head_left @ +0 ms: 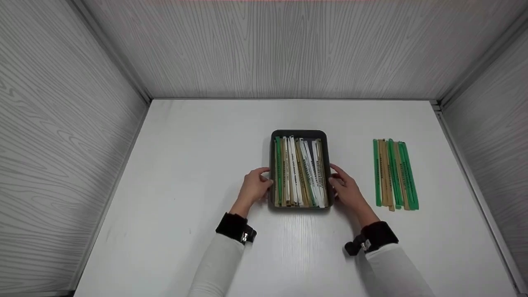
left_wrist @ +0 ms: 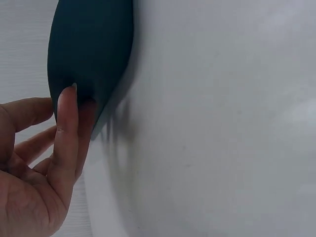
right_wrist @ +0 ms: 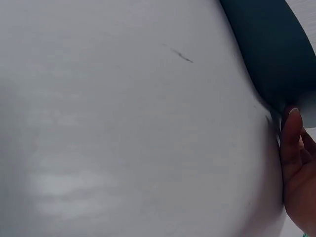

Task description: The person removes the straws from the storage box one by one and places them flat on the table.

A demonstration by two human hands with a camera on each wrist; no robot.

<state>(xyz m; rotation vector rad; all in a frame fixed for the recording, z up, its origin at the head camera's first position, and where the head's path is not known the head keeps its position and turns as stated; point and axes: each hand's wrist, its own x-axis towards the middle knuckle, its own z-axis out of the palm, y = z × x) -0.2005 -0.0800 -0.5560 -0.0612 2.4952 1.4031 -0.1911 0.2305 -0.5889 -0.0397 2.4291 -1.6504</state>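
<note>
A dark rectangular tray [head_left: 299, 133] stands on the table, filled with long, thin, printed strips [head_left: 293, 173] in green, brown and white, lying lengthwise. My left hand [head_left: 253, 187] holds the tray's left side near its front; the left wrist view shows thumb and fingers at the dark outer wall [left_wrist: 91, 44]. On the opposite side, my right hand [head_left: 347, 192] holds the right wall. In the right wrist view a fingertip [right_wrist: 294, 116] meets the tray's lower edge, and the other fingers are partly hidden.
To the right of the tray, a group of similar green and brown strips [head_left: 395, 175] lies side by side on the white table [head_left: 185, 165]. Grey wood-grain panels [head_left: 288, 49] enclose the table at the back and both sides.
</note>
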